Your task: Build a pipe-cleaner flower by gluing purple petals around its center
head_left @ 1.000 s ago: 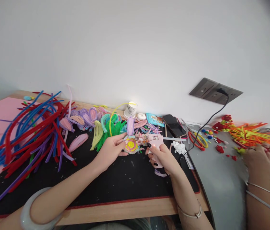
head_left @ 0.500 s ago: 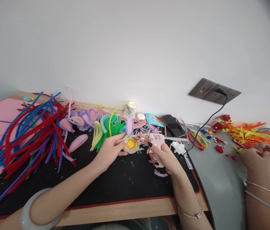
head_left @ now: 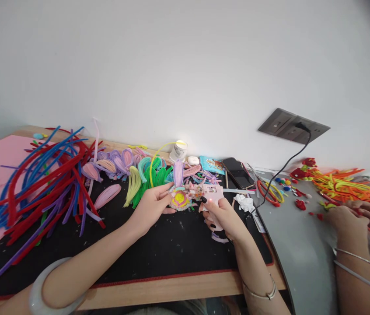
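In my left hand (head_left: 150, 208) I hold a round flower piece (head_left: 181, 199) with a yellow centre, pink ring and pale rim, gripped at its left edge. A purple pipe-cleaner petal (head_left: 178, 173) stands up at its top. My right hand (head_left: 221, 216) is closed around a pale pink glue gun (head_left: 211, 192), a small red light showing under the thumb. A clear glue stick (head_left: 237, 190) juts from the gun's back. The gun's nozzle end points left, close to the flower piece; I cannot tell whether they touch.
Red, blue and purple pipe cleaners (head_left: 50, 183) heap at left. Green looped leaves (head_left: 150, 186), a paper cup (head_left: 180, 151), a phone (head_left: 238, 173) and crumpled tissue (head_left: 244, 203) lie behind. A black cord (head_left: 285, 164) runs to the wall socket (head_left: 293, 126). At right, another person's hands (head_left: 352, 218) work.
My right hand and the glue gun have shifted slightly left, closer to the flower piece. My left hand has barely moved.
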The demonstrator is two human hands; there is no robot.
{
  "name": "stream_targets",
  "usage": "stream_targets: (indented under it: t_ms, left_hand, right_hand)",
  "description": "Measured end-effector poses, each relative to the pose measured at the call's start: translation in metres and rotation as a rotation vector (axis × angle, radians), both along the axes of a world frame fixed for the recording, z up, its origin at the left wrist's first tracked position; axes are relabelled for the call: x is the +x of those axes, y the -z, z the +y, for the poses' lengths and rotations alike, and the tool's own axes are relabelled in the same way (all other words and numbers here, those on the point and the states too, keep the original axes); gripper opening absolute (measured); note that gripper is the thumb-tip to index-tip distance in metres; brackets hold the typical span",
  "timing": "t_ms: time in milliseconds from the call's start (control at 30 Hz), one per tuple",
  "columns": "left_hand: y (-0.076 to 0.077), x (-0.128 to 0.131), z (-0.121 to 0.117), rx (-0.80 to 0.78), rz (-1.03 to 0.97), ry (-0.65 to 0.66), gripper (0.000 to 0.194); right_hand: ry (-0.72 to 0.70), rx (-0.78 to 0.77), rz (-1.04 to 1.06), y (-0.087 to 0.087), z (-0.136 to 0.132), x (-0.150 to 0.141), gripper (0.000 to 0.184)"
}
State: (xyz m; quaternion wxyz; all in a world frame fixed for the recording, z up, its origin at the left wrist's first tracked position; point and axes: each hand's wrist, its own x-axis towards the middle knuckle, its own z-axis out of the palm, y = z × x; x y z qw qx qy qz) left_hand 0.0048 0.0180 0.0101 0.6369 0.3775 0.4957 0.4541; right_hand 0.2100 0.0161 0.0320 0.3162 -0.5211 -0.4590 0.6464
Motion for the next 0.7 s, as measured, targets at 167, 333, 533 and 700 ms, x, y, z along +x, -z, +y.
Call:
stream_targets:
  t_ms: [167, 333, 533, 700]
  left_hand:
    - [0.0011, 0.0012, 0.0021, -0.012, 0.005, 0.01, 0.046]
    - [0.0018, 0.001, 0.0008, -0.008, -0.011, 0.01, 0.044]
    - [0.003, -0.0005, 0.0006, -0.002, -0.02, 0.016, 0.047]
    - [0.0014, -0.0007, 0.0, 0.009, -0.033, -0.001, 0.044]
  right_hand:
    - [-0.002, 0.01, 0.003, 0.0022, 0.0, -0.0003, 0.04]
    - [-0.014, 0.046, 0.005, 0.0038, -0.0005, -0.0008, 0.039]
    - [0.027, 0.071, -0.016, -0.002, -0.0006, 0.0008, 0.04]
    - [0.023, 0.051, -0.053, -0.0009, -0.0002, 0.0026, 0.037]
